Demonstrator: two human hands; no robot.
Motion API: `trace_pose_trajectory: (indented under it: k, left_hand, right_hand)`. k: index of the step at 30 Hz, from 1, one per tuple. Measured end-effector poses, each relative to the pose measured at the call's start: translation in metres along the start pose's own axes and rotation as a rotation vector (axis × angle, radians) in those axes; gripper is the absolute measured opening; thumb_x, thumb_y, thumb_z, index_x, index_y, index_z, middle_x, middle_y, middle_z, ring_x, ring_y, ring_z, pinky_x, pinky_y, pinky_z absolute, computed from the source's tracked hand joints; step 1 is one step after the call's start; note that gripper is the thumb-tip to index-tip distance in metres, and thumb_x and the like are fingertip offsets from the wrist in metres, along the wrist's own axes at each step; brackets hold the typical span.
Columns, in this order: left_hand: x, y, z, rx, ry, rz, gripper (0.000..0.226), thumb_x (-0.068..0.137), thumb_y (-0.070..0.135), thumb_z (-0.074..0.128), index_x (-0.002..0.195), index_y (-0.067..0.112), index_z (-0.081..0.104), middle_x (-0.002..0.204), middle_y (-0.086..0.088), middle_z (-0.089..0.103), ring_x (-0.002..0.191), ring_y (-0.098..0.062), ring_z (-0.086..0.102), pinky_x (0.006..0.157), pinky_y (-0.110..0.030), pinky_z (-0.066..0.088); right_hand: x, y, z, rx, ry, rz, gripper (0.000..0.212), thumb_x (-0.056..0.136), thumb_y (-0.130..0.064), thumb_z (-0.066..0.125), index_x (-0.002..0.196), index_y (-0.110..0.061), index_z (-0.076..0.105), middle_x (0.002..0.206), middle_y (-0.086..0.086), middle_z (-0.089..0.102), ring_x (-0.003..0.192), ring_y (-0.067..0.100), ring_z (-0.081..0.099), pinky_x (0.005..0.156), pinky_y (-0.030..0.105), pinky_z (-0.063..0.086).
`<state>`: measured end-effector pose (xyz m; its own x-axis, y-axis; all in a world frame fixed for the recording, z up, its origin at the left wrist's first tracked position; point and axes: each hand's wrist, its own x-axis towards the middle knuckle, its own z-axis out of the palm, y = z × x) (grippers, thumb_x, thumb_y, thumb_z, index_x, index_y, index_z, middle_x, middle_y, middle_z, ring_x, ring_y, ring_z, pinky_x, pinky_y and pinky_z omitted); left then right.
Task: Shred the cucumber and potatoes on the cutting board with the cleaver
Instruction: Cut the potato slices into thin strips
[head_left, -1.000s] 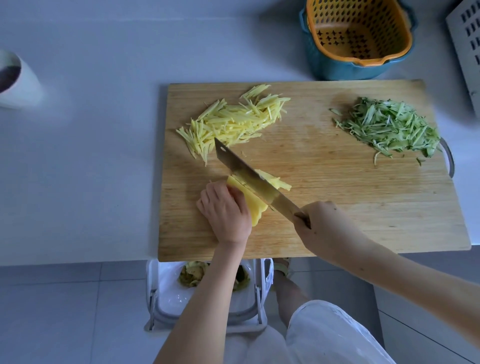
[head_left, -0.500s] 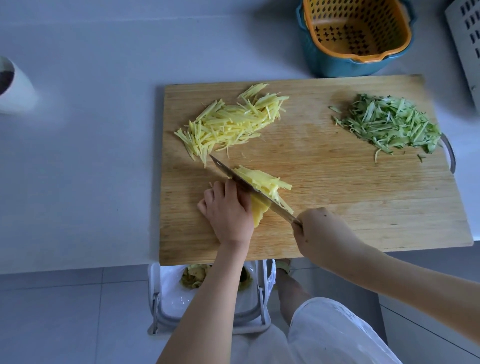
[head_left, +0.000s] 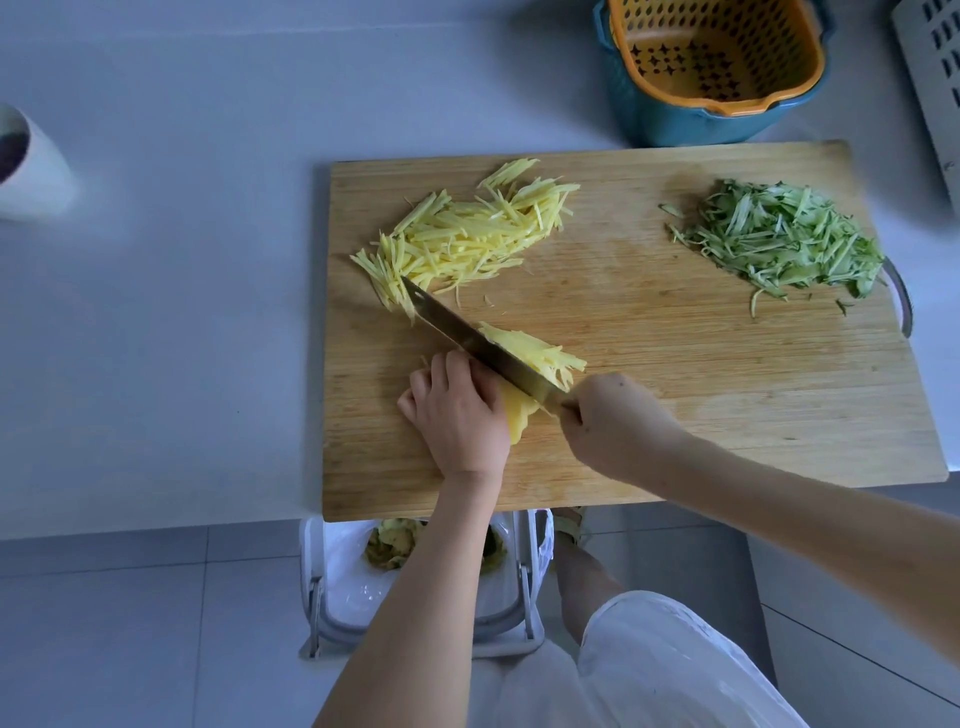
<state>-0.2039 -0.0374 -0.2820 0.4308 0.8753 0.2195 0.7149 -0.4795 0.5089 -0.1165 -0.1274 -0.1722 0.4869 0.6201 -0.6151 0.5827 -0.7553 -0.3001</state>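
Note:
A wooden cutting board (head_left: 675, 415) lies on the white counter. My left hand (head_left: 457, 410) holds down a stack of yellow potato slices (head_left: 517, 415) with curled fingers. My right hand (head_left: 618, 426) grips the handle of the cleaver (head_left: 478, 345), whose blade rests against my left knuckles and cuts into the stack. Fresh potato shreds (head_left: 540, 353) lie on the blade's far side. A larger pile of potato shreds (head_left: 467, 239) sits at the board's back left. Cucumber shreds (head_left: 784, 239) are heaped at the back right.
An orange colander inside a blue basin (head_left: 711, 67) stands behind the board. A white cup (head_left: 31, 166) is at the far left, a white slotted rack (head_left: 935, 88) at the right edge. A bin with peels (head_left: 415, 571) stands on the floor below the counter.
The cleaver has chopped further into the potato stack, and more shreds lie beside the blade. My left hand has backed a little along the stack.

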Motion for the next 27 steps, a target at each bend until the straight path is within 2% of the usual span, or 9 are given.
trace_pose_trajectory:
  k: [6, 9, 13, 19, 22, 27]
  left_hand:
    - [0.000, -0.003, 0.002, 0.019, 0.023, 0.021, 0.016, 0.084, 0.020, 0.045, 0.078, 0.009, 0.054, 0.076, -0.003, 0.057, 0.075, -0.026, 0.049, 0.073, -0.035, 0.027]
    - [0.000, -0.003, 0.002, 0.005, 0.032, 0.015, 0.015, 0.083, 0.019, 0.045, 0.076, 0.009, 0.054, 0.075, -0.004, 0.057, 0.074, -0.026, 0.049, 0.072, -0.034, 0.026]
    - [0.001, 0.000, 0.000, -0.007, 0.023, -0.008, 0.019, 0.085, 0.021, 0.042, 0.076, 0.010, 0.054, 0.075, -0.004, 0.059, 0.074, -0.027, 0.050, 0.073, -0.034, 0.025]
    - [0.001, -0.001, 0.002, -0.037, 0.044, -0.011, 0.018, 0.086, 0.016, 0.042, 0.075, 0.009, 0.053, 0.072, -0.004, 0.055, 0.074, -0.027, 0.051, 0.073, -0.036, 0.029]
    - [0.000, 0.000, 0.001, -0.036, 0.026, -0.017, 0.019, 0.086, 0.017, 0.041, 0.077, 0.008, 0.054, 0.075, -0.005, 0.059, 0.075, -0.028, 0.051, 0.075, -0.035, 0.027]
    - [0.000, -0.001, 0.002, -0.029, 0.051, 0.000, 0.017, 0.085, 0.013, 0.039, 0.075, 0.007, 0.052, 0.072, -0.006, 0.056, 0.071, -0.028, 0.050, 0.072, -0.035, 0.026]
  right_hand:
    - [-0.033, 0.008, -0.013, -0.087, -0.014, 0.020, 0.038, 0.096, -0.020, 0.036, 0.058, -0.013, 0.038, 0.056, 0.002, 0.042, 0.045, 0.015, 0.037, 0.041, 0.024, 0.025]
    - [-0.023, 0.002, -0.001, -0.075, -0.031, 0.032, 0.037, 0.097, -0.019, 0.035, 0.060, -0.015, 0.038, 0.058, 0.001, 0.043, 0.045, 0.013, 0.039, 0.040, 0.022, 0.027]
    - [0.002, -0.012, 0.010, -0.036, 0.029, -0.005, 0.038, 0.097, -0.016, 0.036, 0.059, -0.014, 0.037, 0.057, 0.001, 0.041, 0.047, 0.014, 0.039, 0.040, 0.022, 0.028]
    - [-0.031, 0.006, 0.006, -0.057, 0.003, 0.059, 0.038, 0.097, -0.022, 0.036, 0.059, -0.015, 0.038, 0.058, 0.002, 0.043, 0.046, 0.016, 0.039, 0.041, 0.024, 0.027]
    - [-0.010, -0.003, 0.012, -0.054, -0.005, 0.036, 0.038, 0.097, -0.019, 0.036, 0.060, -0.015, 0.038, 0.059, 0.002, 0.044, 0.048, 0.016, 0.042, 0.040, 0.023, 0.030]
    - [-0.023, 0.000, 0.001, -0.027, -0.015, 0.026, 0.040, 0.098, -0.019, 0.035, 0.058, -0.014, 0.036, 0.056, 0.001, 0.040, 0.044, 0.012, 0.036, 0.040, 0.020, 0.024]
